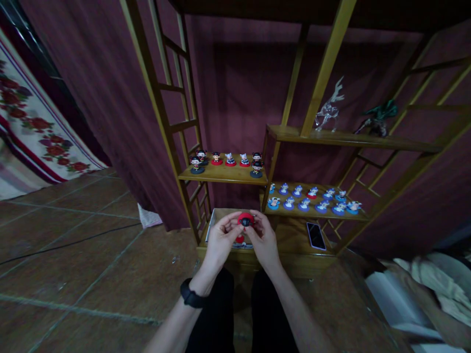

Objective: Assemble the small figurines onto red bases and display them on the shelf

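Observation:
Both of my hands hold one small red and black figurine [245, 220] in front of me. My left hand [221, 240] pinches its left side with thumb and fingers. On the other side, the fingers and thumb of my right hand [265, 241] close round it. Its dark round part faces me, framed by red. Below and behind my hands stands an open box [218, 215] on the lowest shelf, with something red inside, mostly hidden by my hands. A black band circles my left wrist.
Several figurines line the left shelf [228, 174] and several blue and purple ones the lower right shelf [290, 213]. A phone [315, 236] lies below them. Higher right are a clear deer ornament [328, 112] and a dark green figure [380, 117]. A cable [73, 243] crosses the floor.

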The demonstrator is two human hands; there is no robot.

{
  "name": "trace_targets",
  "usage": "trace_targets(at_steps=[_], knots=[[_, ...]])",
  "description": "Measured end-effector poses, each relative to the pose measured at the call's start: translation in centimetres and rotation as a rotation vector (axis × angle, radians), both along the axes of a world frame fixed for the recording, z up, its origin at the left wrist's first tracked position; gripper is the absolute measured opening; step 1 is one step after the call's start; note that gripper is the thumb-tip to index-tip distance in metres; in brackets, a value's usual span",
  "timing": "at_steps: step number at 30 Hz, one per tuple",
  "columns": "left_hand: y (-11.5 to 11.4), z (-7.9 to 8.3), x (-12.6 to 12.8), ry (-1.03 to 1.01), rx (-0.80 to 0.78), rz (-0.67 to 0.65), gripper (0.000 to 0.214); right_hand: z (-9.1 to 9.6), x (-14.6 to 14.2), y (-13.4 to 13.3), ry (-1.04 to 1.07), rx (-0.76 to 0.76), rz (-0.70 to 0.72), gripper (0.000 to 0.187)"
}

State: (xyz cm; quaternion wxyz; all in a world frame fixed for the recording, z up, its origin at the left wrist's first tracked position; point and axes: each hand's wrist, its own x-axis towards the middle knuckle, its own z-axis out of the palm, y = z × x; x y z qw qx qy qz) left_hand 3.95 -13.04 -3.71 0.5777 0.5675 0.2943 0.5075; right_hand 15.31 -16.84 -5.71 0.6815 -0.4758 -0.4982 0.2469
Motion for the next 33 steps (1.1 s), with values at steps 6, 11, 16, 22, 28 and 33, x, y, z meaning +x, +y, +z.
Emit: trace_targets(at_steps=[6,11,16,22,28,33], knots=[[0.7,-0.2,0.2,-0.049,-0.189,0.004,0.037,0.4,-0.4,1.0,0.199,-0.143,0.119,0.014],[1.1,-0.3,0.1,-0.019,-0.24,0.0,0.034,0.7,-0.5,1.0,0.387,-0.229,0.204,0.021],[0.9,0.2,0.4,0.005,-0.237,0.03,0.032,0.8,-0.5,1.1,0.437,-0.243,0.224,0.026],[1.0,0.3,0.5,0.017,-0.233,0.013,0.032,0.5,-0.6,1.6,0.385,-0.245,0.171,0.024],[1.2,0.3,0.4,-0.007,-0.277,-0.014,0.028,0.3,-0.5,1.9,0.323,-0.254,0.132,0.02],[1.6,0.5,0.0,-0.059,-0.332,-0.065,0.026,0.8,-0.4,1.8,0.243,-0.245,0.122,0.018]])
